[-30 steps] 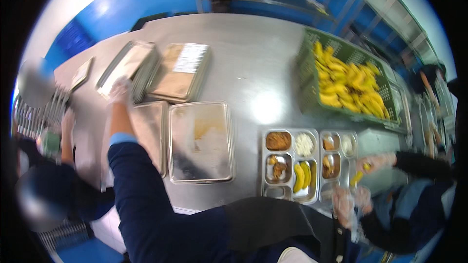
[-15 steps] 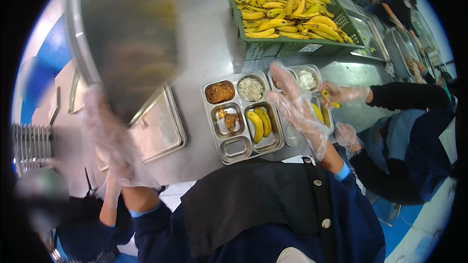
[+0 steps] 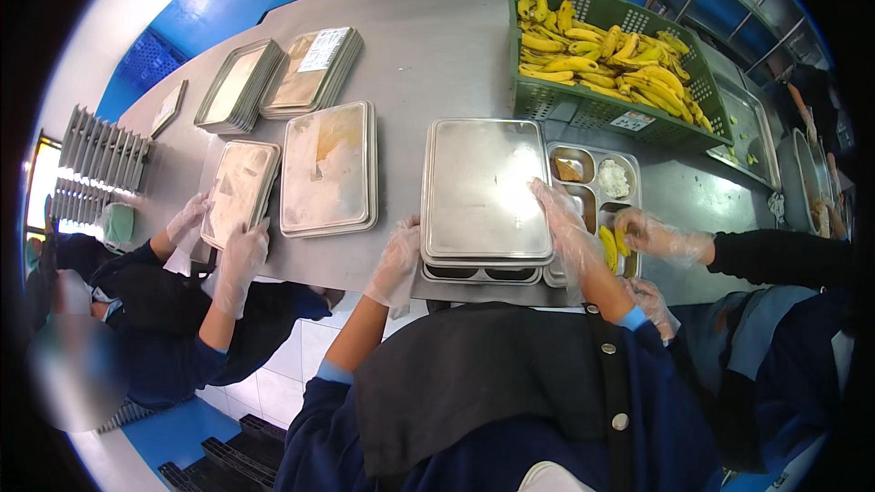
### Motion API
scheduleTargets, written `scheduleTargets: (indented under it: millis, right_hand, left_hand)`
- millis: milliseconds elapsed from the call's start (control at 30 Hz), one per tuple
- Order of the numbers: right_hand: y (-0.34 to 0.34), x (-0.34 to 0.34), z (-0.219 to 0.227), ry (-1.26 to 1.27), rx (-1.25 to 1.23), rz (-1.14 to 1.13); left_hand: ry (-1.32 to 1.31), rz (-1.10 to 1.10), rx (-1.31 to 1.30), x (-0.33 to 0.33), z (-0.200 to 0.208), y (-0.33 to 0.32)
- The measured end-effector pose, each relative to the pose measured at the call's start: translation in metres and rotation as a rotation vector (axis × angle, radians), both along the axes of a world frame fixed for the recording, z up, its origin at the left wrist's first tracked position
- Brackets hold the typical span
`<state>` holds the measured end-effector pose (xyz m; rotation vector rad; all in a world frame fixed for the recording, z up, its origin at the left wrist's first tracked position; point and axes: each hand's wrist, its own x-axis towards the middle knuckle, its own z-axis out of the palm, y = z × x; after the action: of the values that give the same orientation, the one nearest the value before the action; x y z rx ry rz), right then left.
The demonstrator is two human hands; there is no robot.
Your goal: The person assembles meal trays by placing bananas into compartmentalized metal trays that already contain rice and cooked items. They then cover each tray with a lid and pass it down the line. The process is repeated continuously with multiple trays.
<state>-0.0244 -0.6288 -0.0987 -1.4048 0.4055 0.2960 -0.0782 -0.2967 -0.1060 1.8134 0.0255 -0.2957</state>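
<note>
A flat metal lid [image 3: 488, 187] covers a steel compartment tray [image 3: 483, 277], whose near rim shows below it; the food inside is hidden. My left hand [image 3: 397, 260], in a clear plastic glove, grips the near left side of the lid. On the opposite side, my gloved right hand [image 3: 567, 226] lies along the lid's right edge, fingers on the rim. Just right of it stands an uncovered compartment tray [image 3: 594, 151] with rice, a brown piece of food and bananas [image 3: 609, 248]. A co-worker's gloved hand [image 3: 661, 239] reaches over those bananas.
A green crate of bananas [image 3: 629, 123] stands at the back right. To the left are a lidded tray [image 3: 328, 169] and stacks of lids [image 3: 241, 87]. Another co-worker's hands [image 3: 239, 260] hold a lidded tray [image 3: 239, 191]. Grey trays [image 3: 100, 155] stand in a row at far left.
My left hand has brought the raised lid from the left onto the open food tray. My right hand has come to its right edge. The view has swung left, showing more table.
</note>
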Motion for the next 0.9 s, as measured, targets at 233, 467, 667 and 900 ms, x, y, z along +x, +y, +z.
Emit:
scheduleTargets:
  millis: [233, 467, 667, 900]
  right_hand:
    - [0.014, -0.010, 0.040, -0.070, -1.047, 0.534]
    - [0.033, -0.064, 0.063, 0.149, -0.650, 0.549]
    - [0.036, -0.040, 0.046, -0.107, -0.766, 0.471]
    - [-0.004, -0.055, 0.071, -0.522, -1.158, 0.412]
  left_hand:
    - [-0.110, -0.007, 0.271, -0.006, -0.017, 0.034]
    - [-0.156, -0.065, 0.421, -0.003, -0.012, 0.034]
    - [-0.029, 0.157, 0.110, 0.018, -0.039, 0.020]
    - [-0.672, 0.156, 0.936, 0.009, 0.038, -0.062]
